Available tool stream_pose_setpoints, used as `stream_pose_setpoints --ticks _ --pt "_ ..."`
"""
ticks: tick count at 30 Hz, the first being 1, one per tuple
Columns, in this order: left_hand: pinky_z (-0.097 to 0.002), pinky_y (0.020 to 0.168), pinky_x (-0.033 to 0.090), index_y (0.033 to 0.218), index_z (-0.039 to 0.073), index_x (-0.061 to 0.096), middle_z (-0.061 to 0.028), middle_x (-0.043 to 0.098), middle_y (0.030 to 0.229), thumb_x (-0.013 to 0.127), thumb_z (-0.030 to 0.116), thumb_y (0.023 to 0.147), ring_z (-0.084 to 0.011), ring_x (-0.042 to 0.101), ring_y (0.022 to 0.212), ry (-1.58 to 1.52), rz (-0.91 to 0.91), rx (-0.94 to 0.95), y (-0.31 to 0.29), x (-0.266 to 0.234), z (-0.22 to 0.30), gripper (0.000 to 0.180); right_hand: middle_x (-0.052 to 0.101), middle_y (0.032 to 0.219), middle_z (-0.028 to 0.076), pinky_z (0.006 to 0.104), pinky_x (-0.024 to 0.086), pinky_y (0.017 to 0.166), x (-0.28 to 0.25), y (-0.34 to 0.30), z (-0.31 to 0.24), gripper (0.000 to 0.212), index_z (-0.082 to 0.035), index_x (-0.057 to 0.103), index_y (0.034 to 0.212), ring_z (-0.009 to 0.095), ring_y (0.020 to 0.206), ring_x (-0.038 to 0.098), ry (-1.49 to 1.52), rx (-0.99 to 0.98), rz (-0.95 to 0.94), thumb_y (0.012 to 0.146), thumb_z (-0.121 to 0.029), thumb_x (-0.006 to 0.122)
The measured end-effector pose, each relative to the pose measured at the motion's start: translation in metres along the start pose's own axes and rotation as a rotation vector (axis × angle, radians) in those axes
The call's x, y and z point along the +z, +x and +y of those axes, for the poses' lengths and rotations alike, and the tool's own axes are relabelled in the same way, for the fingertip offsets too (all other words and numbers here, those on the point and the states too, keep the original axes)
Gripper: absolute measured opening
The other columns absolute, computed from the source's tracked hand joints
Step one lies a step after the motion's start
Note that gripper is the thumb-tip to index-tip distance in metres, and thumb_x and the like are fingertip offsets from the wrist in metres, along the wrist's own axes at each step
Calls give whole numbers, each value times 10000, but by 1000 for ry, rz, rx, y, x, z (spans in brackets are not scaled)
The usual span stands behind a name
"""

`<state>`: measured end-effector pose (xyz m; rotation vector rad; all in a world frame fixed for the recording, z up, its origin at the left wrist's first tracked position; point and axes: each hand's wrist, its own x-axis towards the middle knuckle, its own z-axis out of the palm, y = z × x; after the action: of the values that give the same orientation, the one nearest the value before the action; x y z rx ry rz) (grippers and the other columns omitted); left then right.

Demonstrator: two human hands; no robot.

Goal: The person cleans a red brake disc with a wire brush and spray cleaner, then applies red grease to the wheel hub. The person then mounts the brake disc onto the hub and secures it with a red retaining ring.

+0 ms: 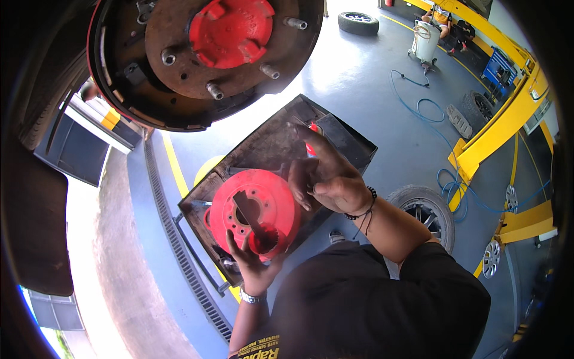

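Note:
A red brake drum (224,200) with a hole in its middle lies on a dark metal tray cart (257,143). At its near edge, my left hand (256,269) has fingers and thumb round a small red cup (276,240), dark inside. A dark flat strip (248,209) slants up from the cup over the drum. My right hand (329,176) is raised above the drum's right side, index finger stretched out, the others loosely bent and apart. Nothing shows in it. Behind it stands a red tube-like thing (311,146), partly hidden.
Overhead at the upper left hangs a wheel hub (173,54) with a red centre and several studs. A wheel (424,209) lies to my right, near a yellow lift post (496,134) and a blue hose (412,107). Another tyre (359,24) and a person (441,21) are far off.

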<state>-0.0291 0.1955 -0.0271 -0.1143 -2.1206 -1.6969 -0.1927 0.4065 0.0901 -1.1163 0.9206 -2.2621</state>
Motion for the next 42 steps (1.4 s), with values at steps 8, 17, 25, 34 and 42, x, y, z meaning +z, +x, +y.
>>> stream_pose_setpoints --ticks 8,17,25,34,42 --pt "-490 1099 451 1628 124 -88 -219 468 1459 872 196 764 -325 557 1294 48 206 -102 5 19 12 1294 638 884 154 315 507 723 -15 64 -30 1041 -197 -115 1651 175 766 587 287 -116 -174 851 -22 529" --pt "-454 1044 481 1615 119 -98 -224 573 1345 820 -21 733 -297 624 1193 164 332 -115 -13 53 18 1280 633 852 186 314 505 661 -14 74 -39 947 -166 -37 1658 180 649 579 266 -63 -203 872 -70 481" --pt "-489 1087 450 1625 137 -96 -217 501 1410 841 95 748 -314 567 1269 214 347 -154 -20 69 15 1284 618 1006 176 303 517 716 -11 78 -50 848 -123 94 1643 169 754 598 336 -7 -159 889 -49 474" --pt "-464 1067 472 1609 129 -118 -245 542 1374 777 -33 726 -322 599 1249 209 313 -143 -20 81 20 1268 588 841 182 307 499 606 -12 82 -58 723 -145 255 1620 196 628 528 523 87 -92 914 -122 408" --pt "-504 1113 432 1630 145 -94 -236 334 1557 863 171 766 -312 521 1339 123 345 -159 -29 75 5 1290 611 845 173 318 477 605 -11 82 -63 607 -44 362 1522 196 597 537 771 121 -227 925 -146 410"
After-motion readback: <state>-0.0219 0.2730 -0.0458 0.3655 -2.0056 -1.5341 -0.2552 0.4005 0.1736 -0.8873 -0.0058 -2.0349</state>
